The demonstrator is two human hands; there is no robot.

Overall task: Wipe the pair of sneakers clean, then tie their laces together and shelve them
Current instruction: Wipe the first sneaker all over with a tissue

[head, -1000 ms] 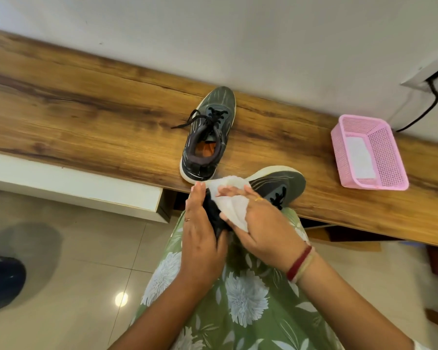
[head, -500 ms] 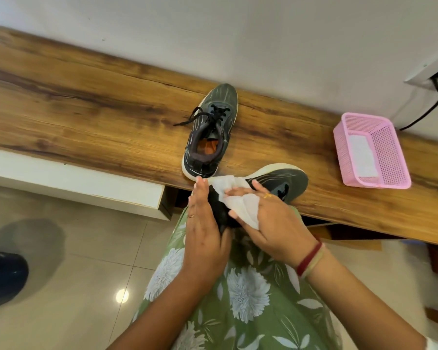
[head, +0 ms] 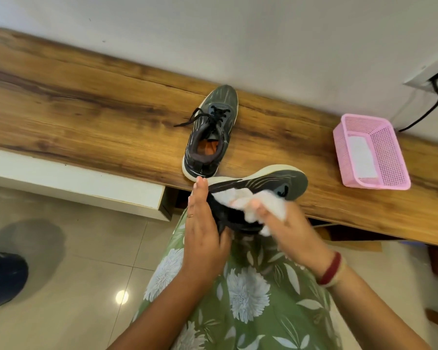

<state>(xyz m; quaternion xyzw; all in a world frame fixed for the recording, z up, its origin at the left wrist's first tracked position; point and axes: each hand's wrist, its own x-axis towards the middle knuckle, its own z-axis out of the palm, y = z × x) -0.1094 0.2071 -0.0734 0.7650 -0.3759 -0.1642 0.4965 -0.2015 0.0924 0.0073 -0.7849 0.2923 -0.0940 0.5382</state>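
Over your lap (head: 250,286), your left hand (head: 205,231) seems to grip the sneaker (head: 276,181) by its heel, toe pointing right, while the fingers (head: 259,207) of your right hand (head: 293,231) pinch the wipe (head: 228,197) against its side.

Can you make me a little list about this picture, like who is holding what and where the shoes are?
Left hand: holds the heel end of one sneaker
Right hand: grips a crumpled white wipe against that sneaker's side
Other sneaker: stands on the wooden bench, laces loose
Pink basket: on the bench, far right, with a white sheet inside
Laces tied together: not yet
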